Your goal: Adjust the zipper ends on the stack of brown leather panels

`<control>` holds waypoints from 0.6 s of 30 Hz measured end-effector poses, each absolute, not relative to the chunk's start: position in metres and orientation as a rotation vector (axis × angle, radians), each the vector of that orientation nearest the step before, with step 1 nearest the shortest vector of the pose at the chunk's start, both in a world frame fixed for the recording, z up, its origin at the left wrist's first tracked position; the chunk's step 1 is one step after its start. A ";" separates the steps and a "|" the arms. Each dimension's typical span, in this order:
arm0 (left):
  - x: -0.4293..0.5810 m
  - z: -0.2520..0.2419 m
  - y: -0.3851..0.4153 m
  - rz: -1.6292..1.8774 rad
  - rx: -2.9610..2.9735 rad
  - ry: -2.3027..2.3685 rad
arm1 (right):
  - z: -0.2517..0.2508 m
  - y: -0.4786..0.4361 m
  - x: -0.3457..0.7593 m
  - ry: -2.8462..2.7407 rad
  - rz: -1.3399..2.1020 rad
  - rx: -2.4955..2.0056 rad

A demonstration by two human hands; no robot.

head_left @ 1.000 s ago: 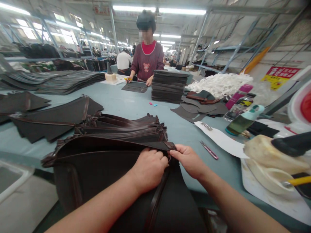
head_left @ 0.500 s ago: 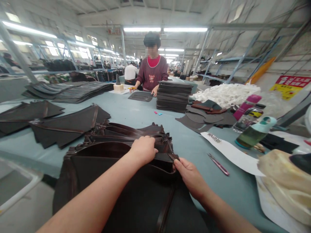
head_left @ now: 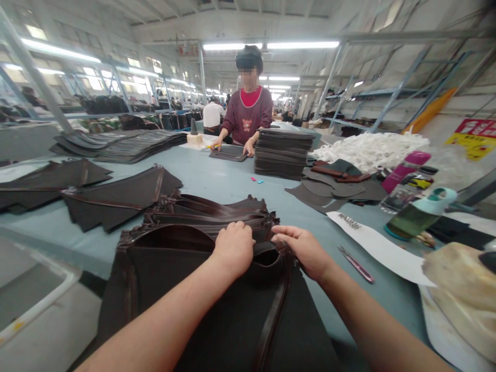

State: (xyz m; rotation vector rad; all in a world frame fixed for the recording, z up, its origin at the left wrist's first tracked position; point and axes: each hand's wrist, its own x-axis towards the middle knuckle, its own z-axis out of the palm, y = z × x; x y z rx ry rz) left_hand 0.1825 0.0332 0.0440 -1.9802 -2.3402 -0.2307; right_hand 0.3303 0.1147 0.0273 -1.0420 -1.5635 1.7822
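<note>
A large black leather-like bag piece (head_left: pixel 174 289) with dark brown glossy seam strips lies in front of me, its top edge gaping in two places. My left hand (head_left: pixel 234 245) is closed over the middle of that top edge, fingers curled down behind it. At the right top corner, my right hand (head_left: pixel 306 250) has its fingers bent round the edge beside a small loop-shaped gap; its fingertips are partly hidden. Directly behind the hands lies a bunched stack of similar bag pieces (head_left: pixel 209 206) with gathered dark brown edges.
More black pieces (head_left: pixel 124 199) lie fanned out at left. A co-worker (head_left: pixel 248 113) stands across the table handling a flat black panel (head_left: pixel 228 153) beside a tall panel stack (head_left: pixel 282 155). Thread snips (head_left: pixel 356 264), white paper (head_left: pixel 380 248) and a green bottle (head_left: pixel 418 214) are at right.
My right hand has moved up at the corner, its index finger now stretched further left. The bag piece's right edge has shifted, and the gap beside my left hand is narrower.
</note>
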 end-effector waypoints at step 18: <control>0.176 0.067 0.047 -0.337 -2.386 -2.502 | 0.032 0.101 0.341 -1.613 1.689 -1.014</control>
